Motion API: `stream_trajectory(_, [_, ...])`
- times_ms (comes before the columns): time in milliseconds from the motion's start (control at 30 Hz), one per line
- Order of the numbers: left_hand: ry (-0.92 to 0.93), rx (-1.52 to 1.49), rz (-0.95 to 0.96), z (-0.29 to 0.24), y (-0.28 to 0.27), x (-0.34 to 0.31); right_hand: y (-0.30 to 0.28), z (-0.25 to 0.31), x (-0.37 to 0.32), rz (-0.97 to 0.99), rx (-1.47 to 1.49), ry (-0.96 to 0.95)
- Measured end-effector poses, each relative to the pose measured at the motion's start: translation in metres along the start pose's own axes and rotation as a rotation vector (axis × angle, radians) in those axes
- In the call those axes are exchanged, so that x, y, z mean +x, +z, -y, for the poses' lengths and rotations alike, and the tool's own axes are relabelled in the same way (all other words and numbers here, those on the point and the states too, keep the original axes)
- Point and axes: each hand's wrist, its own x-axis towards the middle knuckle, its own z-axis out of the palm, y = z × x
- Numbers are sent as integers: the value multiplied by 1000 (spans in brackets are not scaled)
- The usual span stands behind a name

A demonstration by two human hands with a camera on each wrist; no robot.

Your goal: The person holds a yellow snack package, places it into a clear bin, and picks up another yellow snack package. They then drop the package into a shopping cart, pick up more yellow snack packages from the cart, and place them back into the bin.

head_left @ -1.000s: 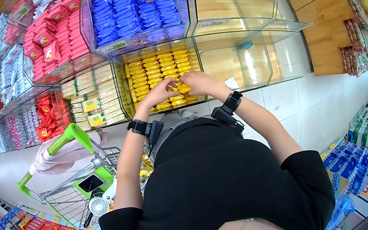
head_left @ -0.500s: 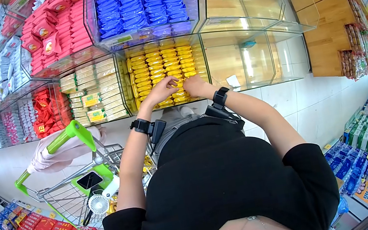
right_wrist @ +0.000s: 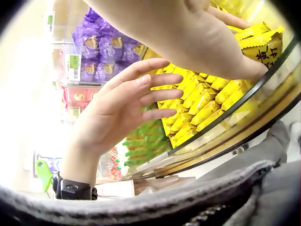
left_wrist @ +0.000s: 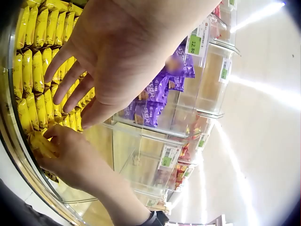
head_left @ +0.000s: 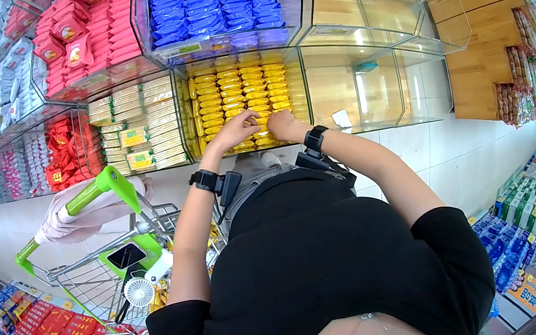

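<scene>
Rows of yellow snack packets (head_left: pixel 240 90) fill a clear-walled bin in front of the person. The right hand (head_left: pixel 284 126) is low at the bin's near right corner. In the left wrist view the right hand (left_wrist: pixel 70 153) curls its fingers round a yellow packet (left_wrist: pixel 43 145). Crinkled packet ends (right_wrist: pixel 261 42) show beside the right hand (right_wrist: pixel 221 44) in the right wrist view. Over the rows, left of the right hand, hovers the left hand (head_left: pixel 236 130). Its fingers (right_wrist: pixel 162 96) are spread and loosely bent, with nothing between them.
Blue-purple packets (head_left: pixel 204 6) fill the bin behind, and pale wrapped packs (head_left: pixel 163 121) the one to the left. A glass rim (right_wrist: pixel 225 113) runs along the near edge. A shopping cart with a green handle (head_left: pixel 83 198) stands at the person's left.
The right hand has drawn in from spread fingers over the packets to a curled grip near the front right corner. The left hand stays over the rows; the head view has shifted slightly.
</scene>
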Motion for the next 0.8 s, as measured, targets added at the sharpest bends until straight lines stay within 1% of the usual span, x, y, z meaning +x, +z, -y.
stream_trajectory(100, [-3, -10, -5, -3, -1, 0, 8, -2, 3, 0, 17, -6])
stream_trajectory(167, [-5, -31, -6, -7, -1, -2, 12, -3, 4, -75, 1, -6])
stream_trajectory(300, [-14, -48, -32, -4, -3, -2, 9, -4, 4, -71, 22, 3])
stream_trajectory(400, [25, -27, -58, 3, -5, -1, 9, -6, 3, -55, 55, -25])
stream_trajectory(467, [51, -15, -82, 9, -6, 1, 14, -5, 4, -86, 61, 3])
stream_trajectory(600, [40, -6, -103, 8, -8, 0, 27, -9, 9, -74, 98, 44])
stream_trajectory(667, [30, -48, -100, 5, -9, -1, 24, -10, 4, -77, 192, 18])
stream_trajectory(800, [33, -44, -109, 1, -10, -1, 19, -11, -2, -40, 250, 32])
